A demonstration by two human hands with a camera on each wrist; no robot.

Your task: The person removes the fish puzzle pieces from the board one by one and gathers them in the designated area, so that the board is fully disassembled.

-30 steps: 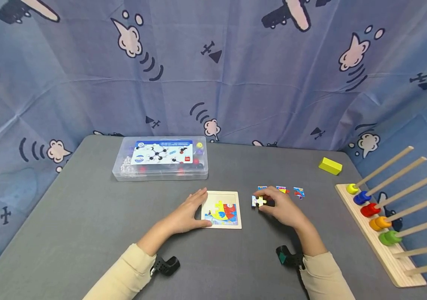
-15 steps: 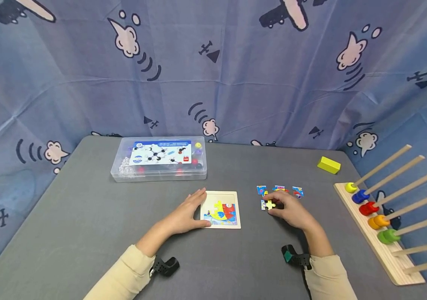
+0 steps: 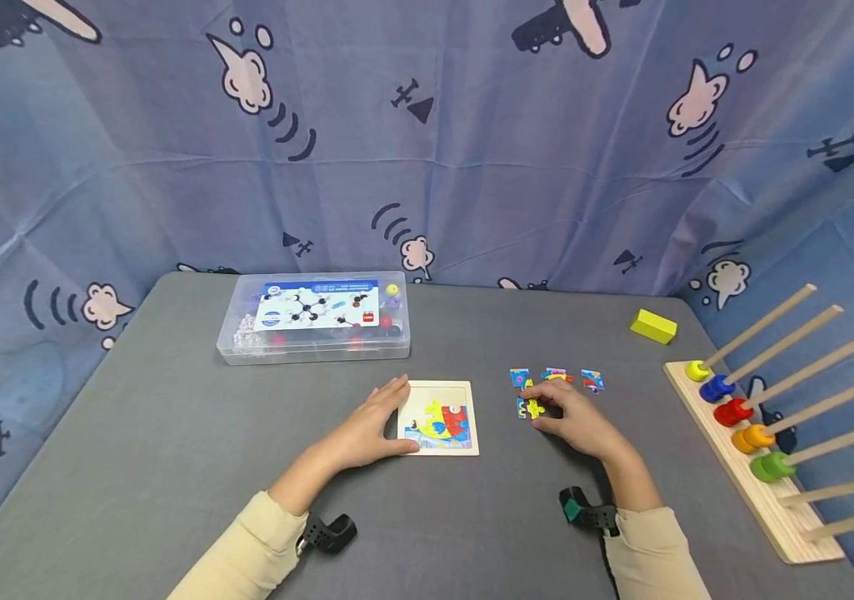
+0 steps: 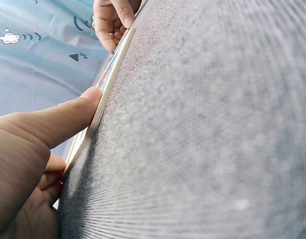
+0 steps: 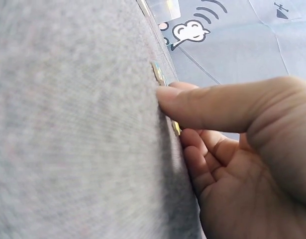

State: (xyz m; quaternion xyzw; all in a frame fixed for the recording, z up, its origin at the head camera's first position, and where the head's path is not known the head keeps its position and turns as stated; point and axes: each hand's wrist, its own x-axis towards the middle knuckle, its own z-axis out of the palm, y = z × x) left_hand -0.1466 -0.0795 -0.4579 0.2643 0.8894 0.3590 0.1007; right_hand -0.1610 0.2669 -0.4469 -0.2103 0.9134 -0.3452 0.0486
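Grey table (image 3: 134, 450): frame (image 3: 451, 396) gripped by left hand (image 3: 369, 431), puzzle piece (image 3: 531, 408) pinched by right hand (image 3: 576, 421); light, level handling is advised.

I see a square, pale wooden puzzle board (image 3: 437, 392) lying flat, partly filled in; a blue-and-yellow puzzle piece (image 3: 530, 408), colours up, is apart on its right.

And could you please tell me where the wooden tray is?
In the head view, the wooden tray lies on the grey table below the picture's centre, the left hand at its left edge and loose puzzle pieces to its right.
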